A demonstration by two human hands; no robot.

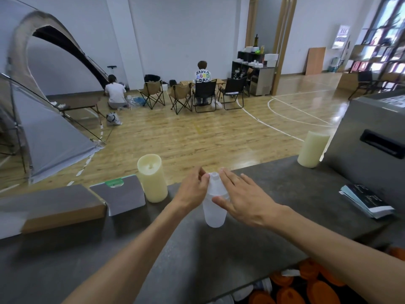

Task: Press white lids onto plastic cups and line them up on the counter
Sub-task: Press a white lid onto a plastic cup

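Cups: one clear cup is standing on the bench, between two cream cylinders. Left hand fingers are pinching its white lid; right hand fingers are lying spread open against the cup.

Walls: we see plain white walls with pale wooden posts at right of centre.
Floor: we note glossy wood flooring with white court lines.
Left side: we record a grey tent with an arched opening.
Seating: we count four folding camp chairs in a row by the far wall; one person sits in one, another kneels on the floor nearby.
Storage: we log a dark shelf unit carrying white boxes.
Windows: we see a shelving rack at far right before bright windows.
Light: we find it even, with glare on the floor at right.
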